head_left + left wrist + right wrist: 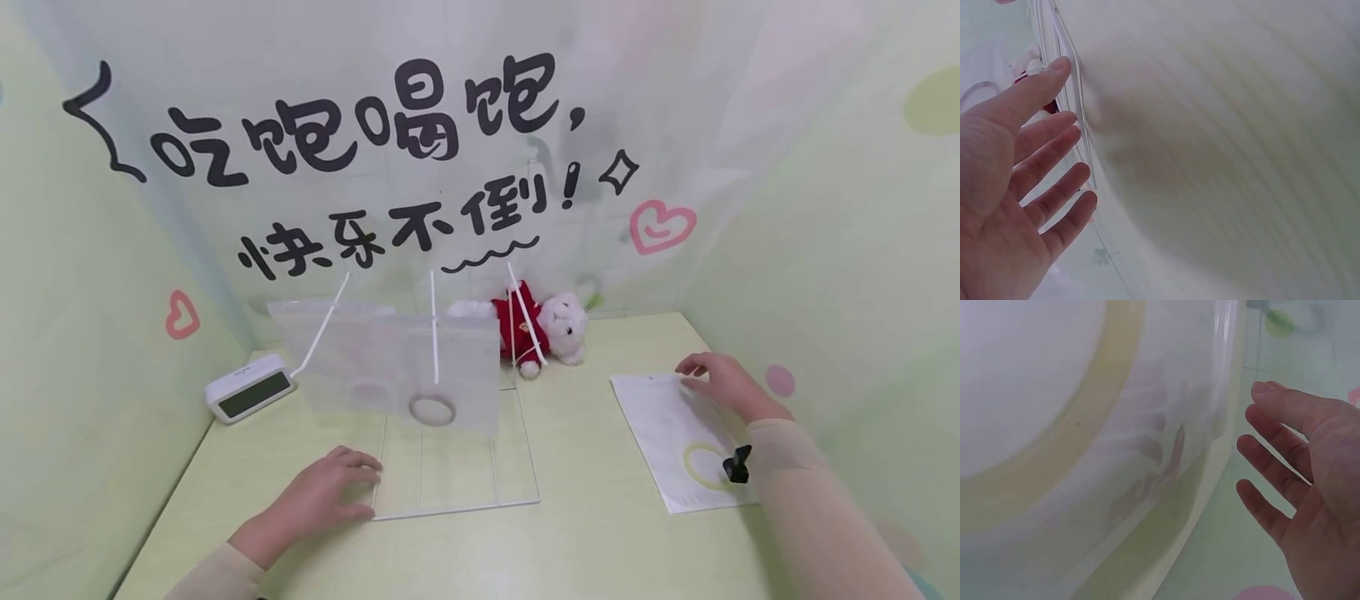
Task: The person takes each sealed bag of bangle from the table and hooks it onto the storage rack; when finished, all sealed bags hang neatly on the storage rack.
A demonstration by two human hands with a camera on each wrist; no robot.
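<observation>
A white wire rack (457, 510) stands on the table, its slanting rods reaching upward. Translucent plastic bags (465, 358), one with a grey ring on it, appear among those rods. My left hand (322, 492) is beside the left edge of the rack's base, fingers spread and loosely bent. In the left wrist view, that hand's thumb (1057, 65) lies at the wire; whether it touches cannot be told. On the right lies a flat white plastic bag (660, 433) with a yellow ring printed on it. My right hand (723, 383) hovers at its far right corner, fingers relaxed, holding nothing.
A white digital clock (251, 390) stands at the table's left edge. Behind the rack lies a white plush bear (564, 329) in red clothing. Printed cloth walls (420, 167) enclose the table on the left, back and right.
</observation>
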